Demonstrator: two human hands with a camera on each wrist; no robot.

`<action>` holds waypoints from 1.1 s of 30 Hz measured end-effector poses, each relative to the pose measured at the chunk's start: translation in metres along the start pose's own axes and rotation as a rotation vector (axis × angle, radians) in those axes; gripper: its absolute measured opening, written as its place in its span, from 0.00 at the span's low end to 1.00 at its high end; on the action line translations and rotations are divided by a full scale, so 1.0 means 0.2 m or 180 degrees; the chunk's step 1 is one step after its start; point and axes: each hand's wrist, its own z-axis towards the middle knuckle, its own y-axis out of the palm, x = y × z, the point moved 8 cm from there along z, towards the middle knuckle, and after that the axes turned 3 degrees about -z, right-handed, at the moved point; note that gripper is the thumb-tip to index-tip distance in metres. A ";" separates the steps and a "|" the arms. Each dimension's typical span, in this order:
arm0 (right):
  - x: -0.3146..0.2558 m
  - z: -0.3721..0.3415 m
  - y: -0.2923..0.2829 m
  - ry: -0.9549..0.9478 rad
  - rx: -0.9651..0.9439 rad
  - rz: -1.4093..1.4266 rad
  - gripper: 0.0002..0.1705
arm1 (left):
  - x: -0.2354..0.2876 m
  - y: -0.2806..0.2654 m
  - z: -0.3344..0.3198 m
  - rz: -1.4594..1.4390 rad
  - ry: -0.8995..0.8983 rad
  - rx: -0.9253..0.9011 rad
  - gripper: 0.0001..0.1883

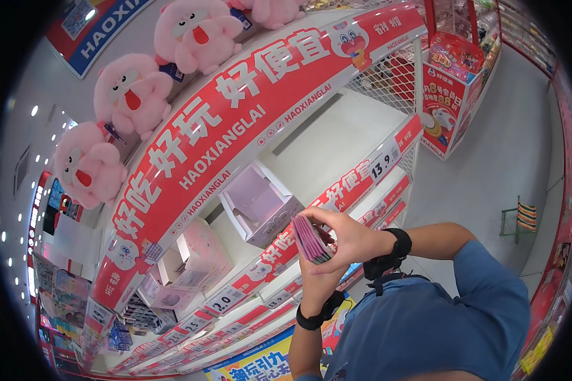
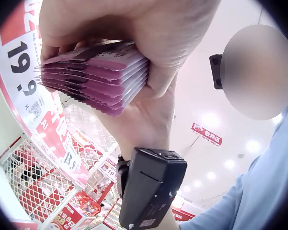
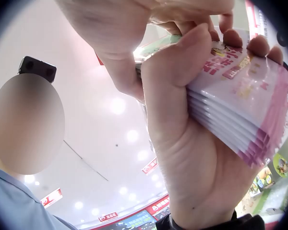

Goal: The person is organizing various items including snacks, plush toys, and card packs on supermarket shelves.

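A stack of flat pink-and-white packets [image 1: 308, 241] sits between my two hands, several deep, with serrated pink edges lined up in the left wrist view. My left hand [image 3: 182, 129] grips the stack, thumb along one side and fingertips showing over the far edge. From the other end, my right hand [image 1: 357, 238] curls its fingers and thumb about the packets. In the right wrist view, part of a green packet [image 3: 158, 46] shows beneath the right hand; the rest is hidden. Both hands are up in front of the shelf.
The white store shelf [image 1: 343, 130] carries red price strips and a lilac open-front box [image 1: 257, 197]; a pink box [image 1: 200, 257] stands lower left. Pink plush toys [image 1: 133, 92] line the top. A promotional bin [image 1: 451, 95] and a small folding stool [image 1: 521, 219] are at right.
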 end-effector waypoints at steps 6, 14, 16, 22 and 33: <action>0.01 0.01 0.05 -0.0147 -0.0033 -0.0456 0.45 | -0.04 0.01 -0.06 -0.0235 -0.0047 -0.0094 0.36; -0.03 -0.01 0.03 -0.0409 0.0435 -0.0829 0.45 | -0.09 0.02 -0.06 -0.0063 0.0172 -0.0368 0.39; -0.03 -0.02 0.03 -0.0382 0.0451 -0.0743 0.44 | -0.04 0.03 -0.06 -0.0062 0.0038 -0.0432 0.40; -0.11 0.03 -0.02 -0.0611 -0.0381 -0.0135 0.59 | -0.11 0.00 -0.08 -0.1468 0.0041 -0.0143 0.38; -0.30 -0.01 0.04 -0.1201 -0.1904 -0.2936 0.36 | 0.09 0.09 -0.12 -0.0061 0.0391 -0.1511 0.43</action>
